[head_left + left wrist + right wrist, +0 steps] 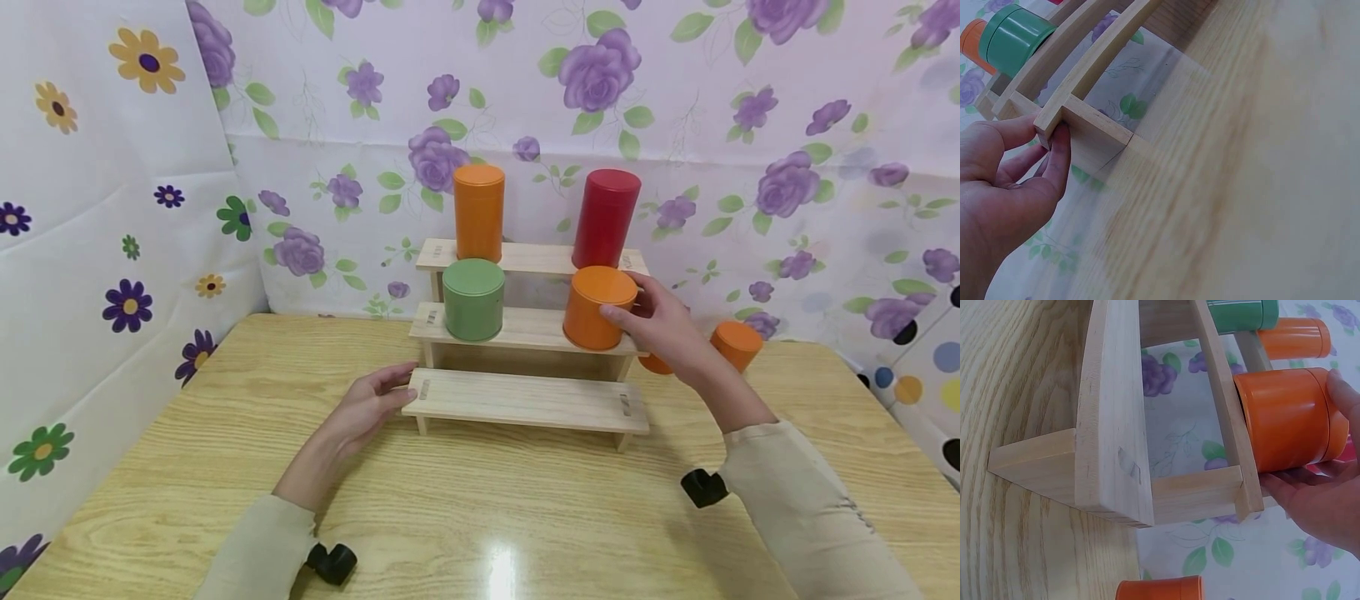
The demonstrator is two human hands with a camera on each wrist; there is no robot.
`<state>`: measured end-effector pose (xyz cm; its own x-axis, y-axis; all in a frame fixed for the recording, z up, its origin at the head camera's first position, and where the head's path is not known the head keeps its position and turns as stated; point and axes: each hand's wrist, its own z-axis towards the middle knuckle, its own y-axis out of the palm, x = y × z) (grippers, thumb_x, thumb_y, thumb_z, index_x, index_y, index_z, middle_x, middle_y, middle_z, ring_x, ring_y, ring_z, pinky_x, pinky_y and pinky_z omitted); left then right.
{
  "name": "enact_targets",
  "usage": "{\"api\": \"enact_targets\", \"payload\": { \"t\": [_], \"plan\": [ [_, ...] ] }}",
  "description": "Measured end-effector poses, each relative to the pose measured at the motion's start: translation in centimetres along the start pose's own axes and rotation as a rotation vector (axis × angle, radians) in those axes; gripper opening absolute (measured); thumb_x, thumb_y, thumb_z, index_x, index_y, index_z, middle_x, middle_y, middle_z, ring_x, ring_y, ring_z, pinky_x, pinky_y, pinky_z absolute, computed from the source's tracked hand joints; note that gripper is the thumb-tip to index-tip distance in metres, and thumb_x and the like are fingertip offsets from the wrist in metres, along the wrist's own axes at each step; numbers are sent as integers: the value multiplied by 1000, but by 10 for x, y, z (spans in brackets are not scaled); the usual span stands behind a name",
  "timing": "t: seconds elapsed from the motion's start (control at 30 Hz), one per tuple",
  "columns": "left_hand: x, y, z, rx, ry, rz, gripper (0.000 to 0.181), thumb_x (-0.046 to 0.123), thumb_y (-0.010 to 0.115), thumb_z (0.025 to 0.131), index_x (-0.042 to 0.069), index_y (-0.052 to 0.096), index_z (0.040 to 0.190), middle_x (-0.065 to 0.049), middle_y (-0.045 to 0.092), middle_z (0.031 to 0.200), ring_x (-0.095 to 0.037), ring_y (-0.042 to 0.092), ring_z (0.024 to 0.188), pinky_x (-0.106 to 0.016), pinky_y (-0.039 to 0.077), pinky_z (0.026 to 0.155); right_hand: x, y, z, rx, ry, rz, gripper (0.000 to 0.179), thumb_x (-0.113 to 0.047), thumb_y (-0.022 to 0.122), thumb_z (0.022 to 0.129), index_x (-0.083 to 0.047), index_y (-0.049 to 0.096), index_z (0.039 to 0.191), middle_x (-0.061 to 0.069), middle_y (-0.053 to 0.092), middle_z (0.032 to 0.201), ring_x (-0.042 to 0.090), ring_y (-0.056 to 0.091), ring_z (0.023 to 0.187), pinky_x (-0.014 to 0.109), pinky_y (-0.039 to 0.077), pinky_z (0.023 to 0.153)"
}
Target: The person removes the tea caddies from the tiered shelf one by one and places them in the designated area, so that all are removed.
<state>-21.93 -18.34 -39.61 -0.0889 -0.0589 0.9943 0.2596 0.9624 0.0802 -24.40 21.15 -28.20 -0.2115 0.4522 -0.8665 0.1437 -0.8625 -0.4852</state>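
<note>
A three-tier wooden stand (525, 398) stands on the table. My right hand (666, 323) grips a short orange canister (596, 310) at the right end of the middle tier, thumb on its front and fingers round the far side. In the right wrist view this canister (1288, 419) sits upright at the tier's edge. My left hand (366, 410) pinches the left end of the lowest tier; the left wrist view shows thumb above and fingers (1059, 159) beneath the board. A short green canister (473, 300) is on the middle tier's left. Above stand a tall orange canister (479, 212) and a tall red canister (607, 218).
To the right of the stand, an orange canister (738, 345) stands on the wooden table (480, 508). Another orange canister (657, 364) is partly hidden behind my right hand. A flowered cloth (337, 108) hangs behind the table, with another patterned cloth (97, 358) along the left.
</note>
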Motion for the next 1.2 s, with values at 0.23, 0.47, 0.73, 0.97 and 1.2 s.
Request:
{"api": "enact_targets", "payload": {
  "t": [0.23,0.47,0.73,0.97,1.2],
  "plan": [
    [0,0,0,-4,3,-1,55,-3,53,96,-9,31,145,-21,38,137,-18,48,112,-23,44,96,0,0,0,4,-10,-5,79,-40,65,92,-9,24,153,16,41,145,35,43,127,51,39,103],
    [-1,0,0,-8,5,0,54,-3,53,96,-9,30,145,-21,38,137,-18,47,112,-23,43,96,-1,0,-1,0,-21,1,77,-38,65,93,-10,24,153,14,42,144,34,44,125,50,40,102],
    [1,0,-2,-12,11,-5,55,-3,53,96,-10,29,145,-23,37,137,-17,48,112,-21,43,95,-7,-4,-4,13,-38,-11,76,-39,64,93,-8,26,152,15,43,143,33,45,125,49,39,104],
    [2,0,-2,-26,24,-3,55,-2,52,96,-11,28,145,-26,35,139,-17,48,112,-21,42,97,-5,-11,-9,32,-68,3,73,-33,65,94,-6,28,151,17,45,141,33,47,123,38,42,103],
    [2,0,-2,-21,12,-1,56,-3,53,96,-10,29,146,-23,36,139,-18,47,113,-21,43,97,0,-20,-17,73,-88,4,70,-29,66,94,-8,31,150,16,48,139,27,51,118,20,46,92]
  ]
}}
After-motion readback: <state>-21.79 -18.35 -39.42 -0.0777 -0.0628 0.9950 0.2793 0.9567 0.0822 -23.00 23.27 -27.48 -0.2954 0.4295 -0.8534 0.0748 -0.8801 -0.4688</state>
